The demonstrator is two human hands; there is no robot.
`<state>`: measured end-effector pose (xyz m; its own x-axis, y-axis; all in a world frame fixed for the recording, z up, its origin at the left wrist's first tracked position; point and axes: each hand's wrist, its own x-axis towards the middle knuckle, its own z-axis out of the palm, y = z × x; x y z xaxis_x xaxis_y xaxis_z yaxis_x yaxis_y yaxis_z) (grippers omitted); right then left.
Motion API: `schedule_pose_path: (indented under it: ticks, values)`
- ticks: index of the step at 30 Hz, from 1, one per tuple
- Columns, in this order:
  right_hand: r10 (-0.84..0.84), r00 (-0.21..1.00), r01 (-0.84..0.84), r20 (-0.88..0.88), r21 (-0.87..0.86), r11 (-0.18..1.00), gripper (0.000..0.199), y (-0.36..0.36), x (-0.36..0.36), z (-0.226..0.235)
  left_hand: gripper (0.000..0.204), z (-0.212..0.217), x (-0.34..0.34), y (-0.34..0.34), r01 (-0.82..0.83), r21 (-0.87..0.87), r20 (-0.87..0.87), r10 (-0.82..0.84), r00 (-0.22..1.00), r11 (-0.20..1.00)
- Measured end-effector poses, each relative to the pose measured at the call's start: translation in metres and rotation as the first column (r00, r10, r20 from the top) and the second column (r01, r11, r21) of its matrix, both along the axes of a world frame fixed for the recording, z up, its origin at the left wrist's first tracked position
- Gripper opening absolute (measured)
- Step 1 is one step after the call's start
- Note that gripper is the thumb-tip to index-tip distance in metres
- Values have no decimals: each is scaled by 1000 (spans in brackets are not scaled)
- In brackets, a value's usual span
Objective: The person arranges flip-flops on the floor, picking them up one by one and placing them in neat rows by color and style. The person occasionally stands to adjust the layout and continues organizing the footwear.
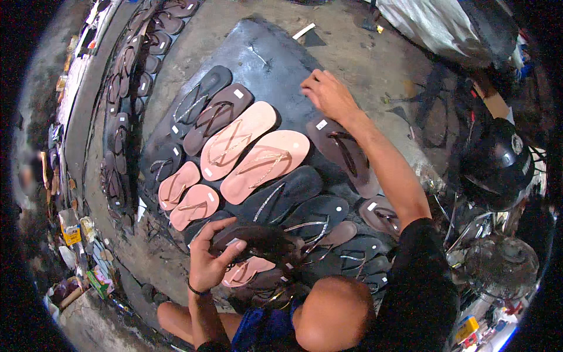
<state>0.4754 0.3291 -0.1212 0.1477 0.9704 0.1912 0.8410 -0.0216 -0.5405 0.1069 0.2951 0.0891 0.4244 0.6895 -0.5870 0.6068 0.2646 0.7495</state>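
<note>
My left hand grips a dark brown flip-flop at one end, with the thumb on top beside a small white sticker. That flip-flop is held above the other pairs, and its far end is blurred. Over the far right part of the dark mat is my right hand; its fingers are loosely bent and apart, and nothing shows in them. Just below its wrist lies a brown flip-flop with a white sticker. Two large pale pink flip-flops lie mid-mat, with two smaller pink flip-flops nearer me.
Black flip-flops and other dark pairs cover the near part of the mat. More sandals stand in a row along the left. At the right are a black helmet and a round fan-like grille. A silvery sack lies far right.
</note>
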Motion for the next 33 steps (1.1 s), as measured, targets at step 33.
schedule_pose_path:
  ticks: [33]
  values:
    - [-383, 730, 432, 566, 52, 900, 40, -52, 86, -17, 44, 19, -32, -19, -136, 148, -43, 144, 989, 980]
